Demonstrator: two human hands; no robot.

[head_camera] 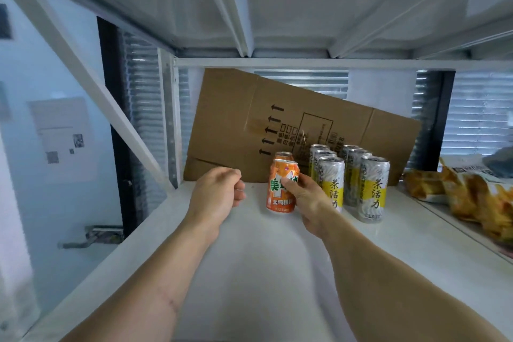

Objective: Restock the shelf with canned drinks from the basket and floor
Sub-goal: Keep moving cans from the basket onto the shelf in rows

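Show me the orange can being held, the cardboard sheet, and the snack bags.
orange can [277,197], head view, lower label
cardboard sheet [230,108], head view, left panel
snack bags [472,197], head view, front bag

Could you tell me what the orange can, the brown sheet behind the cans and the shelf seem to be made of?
Orange can: likely thin metal, glossy printed wall, silvery rim. Brown sheet: corrugated cardboard, matte, creased, printed arrows. Shelf: probably white-painted metal, smooth with soft sheen.

Glossy metal cans [373,189], matt brown cardboard [236,119], smooth white shelf [263,258].
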